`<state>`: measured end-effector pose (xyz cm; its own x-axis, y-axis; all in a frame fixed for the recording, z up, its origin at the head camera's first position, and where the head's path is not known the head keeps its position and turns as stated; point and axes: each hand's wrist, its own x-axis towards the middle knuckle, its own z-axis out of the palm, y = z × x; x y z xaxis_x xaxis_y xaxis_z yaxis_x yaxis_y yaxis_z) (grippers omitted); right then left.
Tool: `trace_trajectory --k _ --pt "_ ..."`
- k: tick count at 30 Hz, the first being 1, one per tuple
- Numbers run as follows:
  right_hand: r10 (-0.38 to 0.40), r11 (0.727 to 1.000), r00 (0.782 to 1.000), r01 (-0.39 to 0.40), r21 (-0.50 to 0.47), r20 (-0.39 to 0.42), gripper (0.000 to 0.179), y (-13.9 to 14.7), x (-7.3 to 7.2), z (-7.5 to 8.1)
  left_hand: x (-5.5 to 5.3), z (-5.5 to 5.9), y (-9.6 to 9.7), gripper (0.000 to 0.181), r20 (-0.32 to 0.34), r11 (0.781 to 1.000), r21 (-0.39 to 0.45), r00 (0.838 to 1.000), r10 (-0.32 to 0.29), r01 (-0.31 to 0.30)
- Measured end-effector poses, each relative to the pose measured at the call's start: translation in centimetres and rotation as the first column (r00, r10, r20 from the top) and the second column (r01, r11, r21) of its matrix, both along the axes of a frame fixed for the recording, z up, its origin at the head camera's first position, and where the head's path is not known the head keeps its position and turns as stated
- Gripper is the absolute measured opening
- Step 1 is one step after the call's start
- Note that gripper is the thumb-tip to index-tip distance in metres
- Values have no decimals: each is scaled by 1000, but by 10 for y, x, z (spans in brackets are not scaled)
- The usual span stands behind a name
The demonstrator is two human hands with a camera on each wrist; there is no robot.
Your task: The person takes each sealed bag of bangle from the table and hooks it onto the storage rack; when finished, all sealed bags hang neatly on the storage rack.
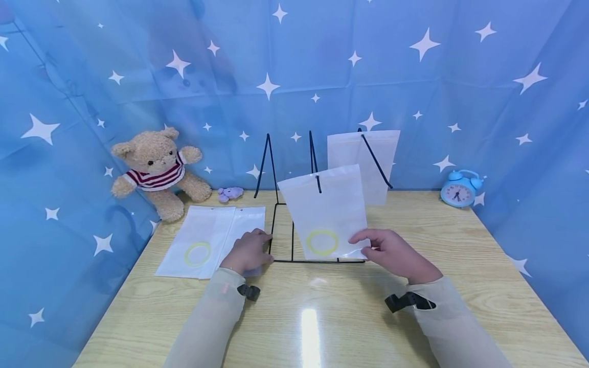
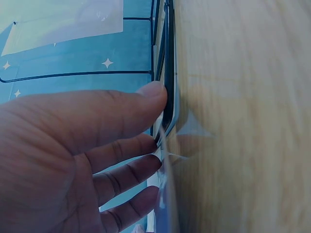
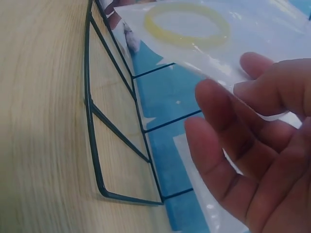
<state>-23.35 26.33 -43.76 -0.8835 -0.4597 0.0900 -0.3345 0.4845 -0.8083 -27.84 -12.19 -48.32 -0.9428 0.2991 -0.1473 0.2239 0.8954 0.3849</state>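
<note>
A black wire display rack with several upright hooks stands on the table. My left hand grips the left side of its base; in the left wrist view the thumb lies against the black wire. From the middle hook hangs a white plastic bag with a yellow ring in it. My right hand pinches that bag's lower right edge between thumb and fingers, as the right wrist view also shows. Another white bag hangs on the right hook. The left hook bears no bag.
Two more white bags lie on the table at left, the nearer-to-rack one partly under my left hand. A teddy bear, a small purple toy and a blue alarm clock stand along the back by a starry blue curtain.
</note>
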Motion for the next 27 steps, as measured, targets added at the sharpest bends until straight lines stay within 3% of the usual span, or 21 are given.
trace_trajectory --k 5,10,27 --pt "47 999 997 -47 0 56 37 0 -2 -2 0 1 0 66 -2 1000 -3 1000 1 -1" --pt "70 996 991 -62 -70 116 42 -1 -1 -4 0 1 1 66 -1 1000 -5 1000 5 -5" --pt "18 964 997 3 -265 78 55 -2 -3 -9 -1 -3 0 66 -8 1000 -12 1000 3 -3"
